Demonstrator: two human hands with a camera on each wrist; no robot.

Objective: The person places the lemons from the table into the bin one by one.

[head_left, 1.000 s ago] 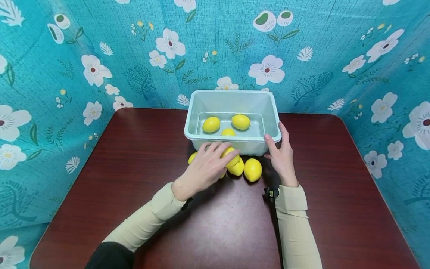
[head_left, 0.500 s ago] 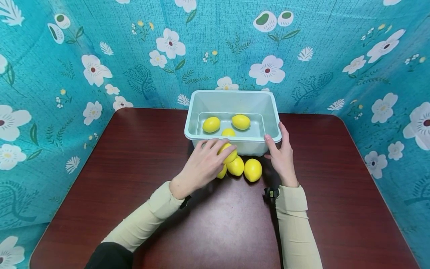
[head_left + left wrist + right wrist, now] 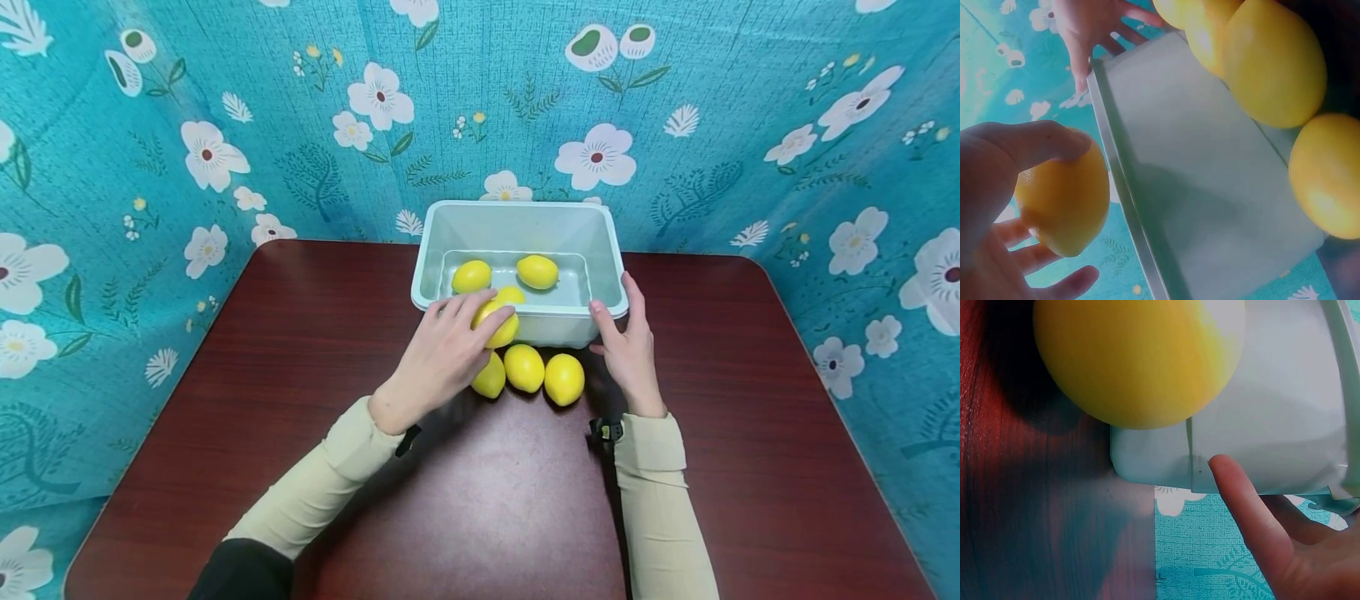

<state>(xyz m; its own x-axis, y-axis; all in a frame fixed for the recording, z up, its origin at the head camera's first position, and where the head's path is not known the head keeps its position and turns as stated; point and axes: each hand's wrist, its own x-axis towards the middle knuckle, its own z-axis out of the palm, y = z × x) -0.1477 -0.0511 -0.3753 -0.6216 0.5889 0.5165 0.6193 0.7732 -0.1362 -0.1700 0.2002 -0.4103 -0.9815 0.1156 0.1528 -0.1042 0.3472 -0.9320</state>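
In the head view my left hand (image 3: 442, 350) holds a lemon (image 3: 498, 327) between thumb and fingers, at the front rim of a pale blue-green plastic bin (image 3: 555, 323). The left wrist view shows this lemon (image 3: 1069, 197) at rim height, just outside the wall. My right hand (image 3: 632, 350) rests at the bin's right front corner, its fingers spread and fairly straight against it. Inside the bin lie a left lemon (image 3: 472, 277), a right lemon (image 3: 537, 272) and a partly hidden lemon (image 3: 512, 295).
On the dark red-brown table (image 3: 517, 500), three lemons stand in a row before the bin: a left one (image 3: 489, 379), a middle one (image 3: 524, 368) and a right one (image 3: 564, 380). A blue floral cloth (image 3: 480, 108) hangs behind the table and at its sides.
My left hand has lifted the lemon up and leftward to the bin's rim, uncovering more of the left lemon on the table. The right hand and the bin have stayed put.
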